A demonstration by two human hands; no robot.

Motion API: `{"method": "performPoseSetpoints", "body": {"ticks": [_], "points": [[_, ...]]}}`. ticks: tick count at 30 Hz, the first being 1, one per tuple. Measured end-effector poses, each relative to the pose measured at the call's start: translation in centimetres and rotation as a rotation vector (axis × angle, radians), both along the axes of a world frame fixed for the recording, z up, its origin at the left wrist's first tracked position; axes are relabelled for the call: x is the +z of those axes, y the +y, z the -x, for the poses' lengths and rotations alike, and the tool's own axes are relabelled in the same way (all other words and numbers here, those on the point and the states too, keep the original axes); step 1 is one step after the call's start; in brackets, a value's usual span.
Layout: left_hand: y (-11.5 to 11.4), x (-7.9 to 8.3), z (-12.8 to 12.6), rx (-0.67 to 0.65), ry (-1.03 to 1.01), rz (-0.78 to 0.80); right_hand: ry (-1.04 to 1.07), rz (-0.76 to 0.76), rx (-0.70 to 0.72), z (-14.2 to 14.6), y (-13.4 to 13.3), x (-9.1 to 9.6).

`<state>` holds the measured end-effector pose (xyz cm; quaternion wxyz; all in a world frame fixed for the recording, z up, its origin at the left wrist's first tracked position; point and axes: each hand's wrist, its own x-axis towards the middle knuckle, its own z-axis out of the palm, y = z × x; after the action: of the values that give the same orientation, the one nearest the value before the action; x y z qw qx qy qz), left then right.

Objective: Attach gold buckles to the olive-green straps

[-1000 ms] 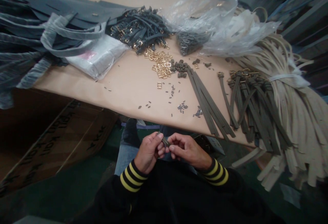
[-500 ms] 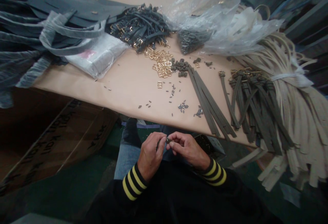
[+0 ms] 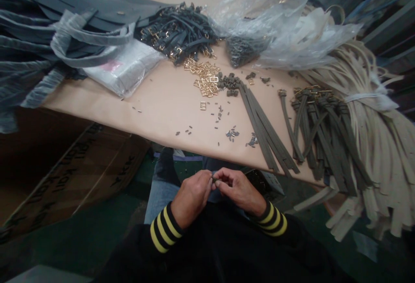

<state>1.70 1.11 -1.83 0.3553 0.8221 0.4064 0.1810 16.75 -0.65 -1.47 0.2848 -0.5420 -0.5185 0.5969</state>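
Observation:
Over my lap, just below the table edge, my left hand (image 3: 193,194) and my right hand (image 3: 239,191) meet with fingertips pinched together. Between them is a small dark olive piece (image 3: 214,180), which looks like a strap loop; the fingers cover most of it. On the table ahead lie similar olive strap loops (image 3: 229,81) beside a pile of gold buckles (image 3: 205,82). One gold buckle (image 3: 202,106) lies apart, nearer to me. Small metal clips (image 3: 232,134) are scattered toward the front edge.
Olive straps (image 3: 264,127) hang slightly over the front edge, with buckled olive straps (image 3: 319,131) and beige straps (image 3: 379,144) to the right. Farther back are dark buckled straps (image 3: 180,32) and a clear plastic bag (image 3: 292,36). Wrapped handles (image 3: 90,41) lie left; a cardboard box (image 3: 81,175) stands below.
My left hand has rolled over, so its thumb is now less visible, and its wrist has shifted slightly left. My right hand has stayed nearly in place. The small piece remains between the fingertips.

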Motion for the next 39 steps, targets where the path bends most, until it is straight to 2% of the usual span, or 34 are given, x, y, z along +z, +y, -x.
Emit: {"method": "performPoseSetpoints", "body": {"ticks": [4,8,12,15,18,23,25,31,39], "points": [[0.0,0.0,-0.1,-0.047,0.091,-0.004,-0.061,-0.029,0.014,0.1,-0.2,-0.3],[0.2,-0.2,-0.1,-0.017,0.09,0.019,-0.135,-0.056,0.01,0.2,-0.3,-0.3],[0.7,-1.7,0.6,0.12,0.116,0.053,-0.062,-0.028,0.011,0.1,-0.3,0.6],[1.3,-2.7,1.6,0.22,0.116,0.136,0.049,0.03,-0.003,-0.1,0.0,0.9],[1.5,-2.4,2.1,0.276,-0.042,0.337,0.156,0.14,-0.031,-0.5,0.2,0.5],[1.3,-0.4,1.5,0.406,-0.563,0.945,0.177,0.213,-0.033,-0.9,0.4,-0.3],[1.1,0.1,1.2,0.438,-0.677,1.037,0.168,0.213,-0.033,-0.8,0.4,-0.3],[0.8,-0.1,0.7,0.526,-0.707,1.038,0.136,0.196,-0.017,-0.6,0.3,-0.2],[1.0,-0.2,0.2,0.544,-0.644,0.963,0.155,0.226,0.026,-0.5,0.1,-0.3]]}}
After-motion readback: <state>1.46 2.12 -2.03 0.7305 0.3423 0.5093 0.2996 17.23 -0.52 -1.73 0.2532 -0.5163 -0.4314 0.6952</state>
